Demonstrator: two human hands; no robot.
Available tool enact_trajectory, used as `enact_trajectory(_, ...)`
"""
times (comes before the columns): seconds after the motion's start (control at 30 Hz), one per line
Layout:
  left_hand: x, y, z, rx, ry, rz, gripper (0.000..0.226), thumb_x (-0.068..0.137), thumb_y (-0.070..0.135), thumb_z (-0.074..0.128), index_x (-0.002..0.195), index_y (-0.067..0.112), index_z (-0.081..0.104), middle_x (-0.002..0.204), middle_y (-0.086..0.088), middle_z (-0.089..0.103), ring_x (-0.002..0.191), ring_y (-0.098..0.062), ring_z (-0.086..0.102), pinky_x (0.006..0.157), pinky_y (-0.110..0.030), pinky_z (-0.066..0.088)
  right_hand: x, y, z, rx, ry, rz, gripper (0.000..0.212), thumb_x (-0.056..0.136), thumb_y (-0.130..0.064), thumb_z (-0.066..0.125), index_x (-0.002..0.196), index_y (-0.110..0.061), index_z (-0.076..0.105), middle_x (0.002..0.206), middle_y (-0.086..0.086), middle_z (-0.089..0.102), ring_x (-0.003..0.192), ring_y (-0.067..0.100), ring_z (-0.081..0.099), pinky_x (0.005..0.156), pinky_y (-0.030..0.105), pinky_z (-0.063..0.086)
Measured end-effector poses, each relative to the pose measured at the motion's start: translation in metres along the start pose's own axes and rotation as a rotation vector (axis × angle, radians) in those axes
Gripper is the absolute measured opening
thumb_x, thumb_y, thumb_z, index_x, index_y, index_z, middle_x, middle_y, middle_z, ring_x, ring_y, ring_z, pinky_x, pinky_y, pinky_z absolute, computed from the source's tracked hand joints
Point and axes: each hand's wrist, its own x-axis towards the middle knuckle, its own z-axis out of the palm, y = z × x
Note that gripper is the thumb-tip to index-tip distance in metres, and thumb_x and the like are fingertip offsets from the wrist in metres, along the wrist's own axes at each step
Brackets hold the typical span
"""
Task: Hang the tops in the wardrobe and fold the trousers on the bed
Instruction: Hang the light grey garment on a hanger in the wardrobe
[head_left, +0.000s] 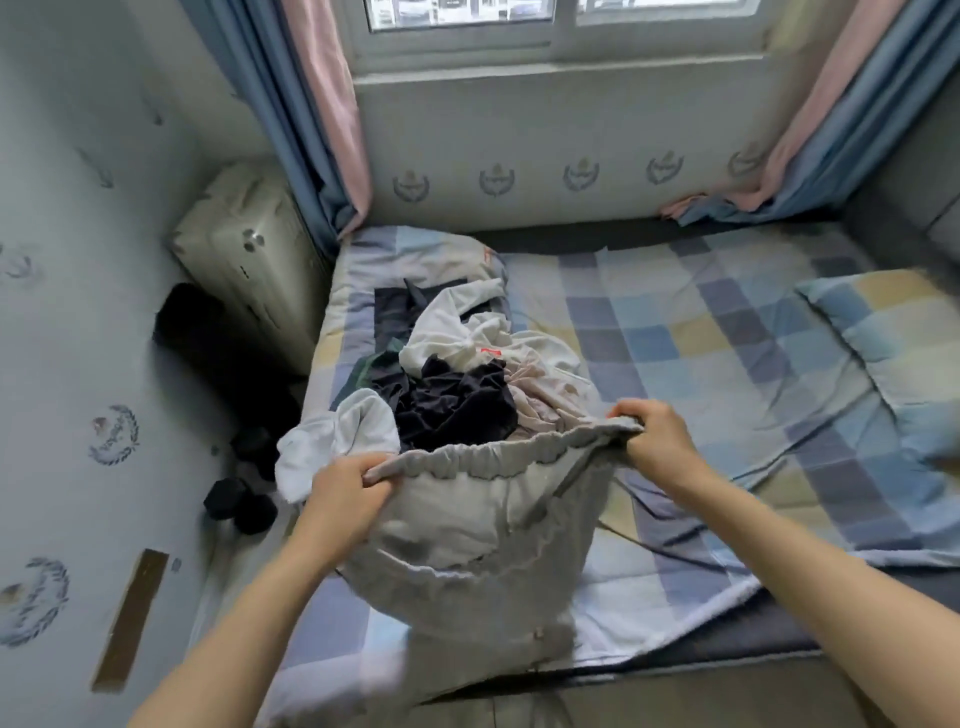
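Two hands are engaged: the left hand (349, 480) and the right hand (655, 435) each have the fingers curled tightly round an end of the elastic waistband of a pair of light grey, soft jersey trousers (483, 540), which is held stretched between them above the near part of the bed, the legs hanging down toward the bed's near edge. The fabric is judged light, limp and not slippery; no shape will be kept by it unless it is laid flat, so the gathered waistband is the sound place for a hold, with the leg hems to be taken next for the fold. Behind the trousers a loose heap of white, black and beige garments (457, 374) is piled on the checked blue, yellow and grey quilt (675, 332). Open room is found to the right of the heap, between it and the checked pillow (893, 322), where the quilt lies fairly flat. To the left the bed's edge is close, with black dumbbells (240, 503) on the floor below, so cloth laid there could slide off.
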Motion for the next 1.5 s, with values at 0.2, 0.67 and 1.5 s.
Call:
enact_trajectory(0.2,-0.017,0.113,-0.092,-0.245,0.115,0.284,0.015,0.072,0.028,0.067,0.081,0.023,0.077,0.071,0.006,0.071,0.071,-0.005,0.058,0.068,-0.025,0.047,-0.043,-0.099,-0.118,0.247,0.272,-0.118,0.037,0.072,0.006,0.043,0.085,-0.021,0.066,0.082,0.011,0.065,0.079,0.029,0.061,0.067,0.043,0.055)
enact_trajectory(0.67,-0.068,0.211,-0.051,0.249,-0.210,0.677,0.013,0.063,0.044,0.054,0.052,0.038,0.051,0.070,0.004,0.060,0.071,-0.017,0.058,0.067,-0.030,0.047,-0.202,-0.123,-0.211,0.379,0.610,-0.292,0.047,0.077,0.018,0.045,0.088,-0.019,0.071,0.088,0.001,0.072,0.085,0.012,0.067,0.085,0.029,0.054)
enact_trajectory(1.5,-0.414,0.512,0.225,-0.311,-0.947,1.202,0.027,0.078,0.025,0.080,0.060,0.021,0.060,0.060,0.008,0.049,0.053,-0.002,0.039,0.052,-0.020,0.034,-0.551,0.082,-0.411,0.086,0.847,-0.001,0.019,0.081,-0.004,0.071,0.083,-0.022,0.065,0.082,-0.001,0.068,0.077,0.013,0.063,0.068,0.031,0.053)
